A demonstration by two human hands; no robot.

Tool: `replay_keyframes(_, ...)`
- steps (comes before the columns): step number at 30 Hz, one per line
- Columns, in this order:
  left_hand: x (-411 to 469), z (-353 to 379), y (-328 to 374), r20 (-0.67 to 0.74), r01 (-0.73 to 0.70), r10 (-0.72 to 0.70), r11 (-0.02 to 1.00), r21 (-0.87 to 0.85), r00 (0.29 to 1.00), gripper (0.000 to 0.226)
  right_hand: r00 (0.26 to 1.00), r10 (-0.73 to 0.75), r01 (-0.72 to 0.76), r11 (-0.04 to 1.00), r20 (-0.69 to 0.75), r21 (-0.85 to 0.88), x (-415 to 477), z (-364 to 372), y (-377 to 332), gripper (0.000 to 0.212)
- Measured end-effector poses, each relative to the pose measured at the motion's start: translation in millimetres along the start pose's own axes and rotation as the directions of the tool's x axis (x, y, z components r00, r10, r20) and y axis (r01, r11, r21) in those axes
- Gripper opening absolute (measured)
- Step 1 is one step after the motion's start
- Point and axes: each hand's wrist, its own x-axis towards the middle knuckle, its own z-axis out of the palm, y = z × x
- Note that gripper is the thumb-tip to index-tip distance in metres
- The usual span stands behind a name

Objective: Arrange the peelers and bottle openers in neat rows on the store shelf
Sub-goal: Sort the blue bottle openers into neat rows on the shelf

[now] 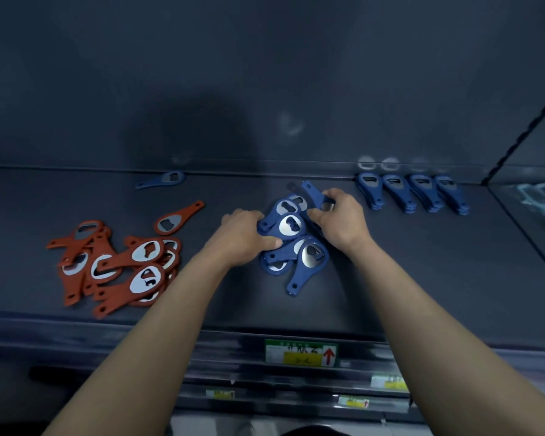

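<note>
Between my hands the blue bottle openers (291,247) are lying heaped, my left hand (246,236) gripping the heap's edge, my right hand (340,220) pinching one opener (313,193) by its handle, and I am fearing a lift dragging interlocked neighbours askew.

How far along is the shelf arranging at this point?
Done: four neat blue stacks at the back right. In hand: the left grip holds the loose blue pile while the right grip pinches one opener from it. Left: that pile, a stray blue opener at the back left, and the orange pile.
</note>
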Motion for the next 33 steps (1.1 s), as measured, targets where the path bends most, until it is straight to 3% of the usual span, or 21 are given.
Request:
replay_keyframes(3, -3, -4, -6, -0.006, -0.015, 0.014, 0.998, -0.059, 1.0, 0.045, 1.0, -0.014, 0.015, 1.0, 0.01, -0.025, 0, 4, -2, 0.021)
replay_keyframes(9, -6, -38, -28, -0.39, -0.024, -0.005, 0.997, -0.069, 0.921, 0.023, 0.997, -0.07, 0.063, 0.98, -0.031, -0.187, 5, 19, -15, 0.027)
replay_keyframes(13, 9, -68, -71, -0.515, 0.076, -0.08, 0.997, -0.029, 0.853, 0.024, 0.995, -0.098, 0.096, 0.969, 0.001, -0.226, 8, 35, -32, 0.035)
replay_keyframes(17, 27, -88, -110, -0.445, 0.18, -0.122, 0.979, 0.091, 0.887, 0.034, 0.994, -0.101, 0.106, 0.967, 0.032, -0.232, 10, 50, -43, 0.042)
replay_keyframes(20, 45, -96, -131, -0.37, 0.174, -0.09, 0.964, 0.202, 0.925, 0.039, 0.996, -0.087, 0.091, 0.969, 0.027, -0.232, 11, 57, -48, 0.041)
replay_keyframes(25, 62, -108, -133, -0.377, 0.193, -0.077, 0.94, 0.28, 0.923, 0.032, 1.0, -0.015, 0.017, 0.977, 0.008, -0.211, 15, 62, -52, 0.044)
replay_keyframes(33, 69, -111, -126, -0.288, 0.069, -0.029, 0.989, 0.13, 0.957, 0.022, 0.994, 0.04, -0.047, 0.997, -0.101, -0.069, 14, 64, -49, 0.028)
